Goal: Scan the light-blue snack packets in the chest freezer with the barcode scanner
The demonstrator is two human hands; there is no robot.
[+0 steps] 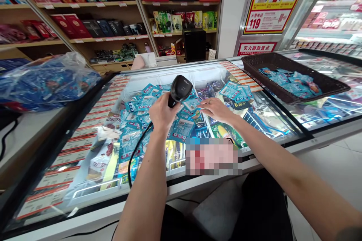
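My left hand (162, 114) is wrapped around the handle of a black barcode scanner (181, 89), its head tilted forward over the packets. A black cable runs down from the scanner beside my left forearm. My right hand (216, 109) has its fingers stretched out to the left, close to a blue packet (191, 104); whether the fingertips touch it I cannot tell. Many flat blue packets (143, 105) with printed labels spread over the glass-topped chest freezer (97, 120). A smaller heap of blue packets (236, 91) lies to the right of my right hand.
A brown woven basket (266, 92) with more blue packets stands on the freezer's right part. A clear plastic bag (51, 82) full of blue packets rests on the left counter. Stocked shelves (93, 5) line the back. A blurred patch covers something at the front edge.
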